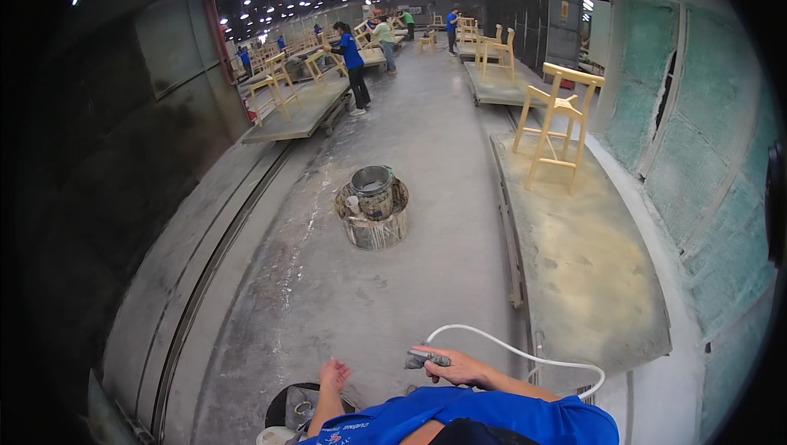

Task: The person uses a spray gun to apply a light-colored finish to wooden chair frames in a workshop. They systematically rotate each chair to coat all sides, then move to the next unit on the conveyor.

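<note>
My right hand [461, 369] is wrapped round a small grey spray gun [426, 358], held out in front of my body. A white hose [525, 348] arcs from the gun to the right and back toward my side. My left hand [334, 374] hangs in the air at the lower middle, fingers loosely apart and nothing in it. Below it, beside my left forearm, stands a dark round container [287, 412] with metal parts in it, partly hidden by the arm.
A pale wooden chair [561, 109] stands on a flat platform [590, 265] at my right. Mid-aisle, a paint-stained bucket [374, 191] sits on a round drum [377, 233]. A floor rail [205, 281] runs along the left. Farther off, a person in blue [351, 52] works by chairs.
</note>
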Demonstrator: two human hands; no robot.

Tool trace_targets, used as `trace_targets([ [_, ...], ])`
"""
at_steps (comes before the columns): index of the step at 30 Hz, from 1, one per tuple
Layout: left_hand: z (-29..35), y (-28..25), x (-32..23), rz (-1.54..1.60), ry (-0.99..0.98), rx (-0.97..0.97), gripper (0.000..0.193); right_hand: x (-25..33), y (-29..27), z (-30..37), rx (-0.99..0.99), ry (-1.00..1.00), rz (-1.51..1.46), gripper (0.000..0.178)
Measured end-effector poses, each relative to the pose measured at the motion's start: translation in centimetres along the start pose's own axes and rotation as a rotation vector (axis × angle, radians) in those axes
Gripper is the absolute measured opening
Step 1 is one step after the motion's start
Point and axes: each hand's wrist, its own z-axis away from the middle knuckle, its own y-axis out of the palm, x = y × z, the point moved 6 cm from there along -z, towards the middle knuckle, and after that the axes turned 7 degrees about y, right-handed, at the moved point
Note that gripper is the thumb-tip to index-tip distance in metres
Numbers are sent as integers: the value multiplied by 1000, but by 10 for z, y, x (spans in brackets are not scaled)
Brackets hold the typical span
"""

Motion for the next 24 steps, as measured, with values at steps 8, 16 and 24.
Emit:
trace_targets([
  [8,-16,-9,-21,299,-94,-92,11,31,-29,-43,214,158,-270,59],
  [16,-60,80,-5,-3,-112,-40,16,24,-82,-103,217,40,-196,60],
  [24,-100,188,26,-1234,21,192,18,54,-225,-120,-27,34,-153,62],
])
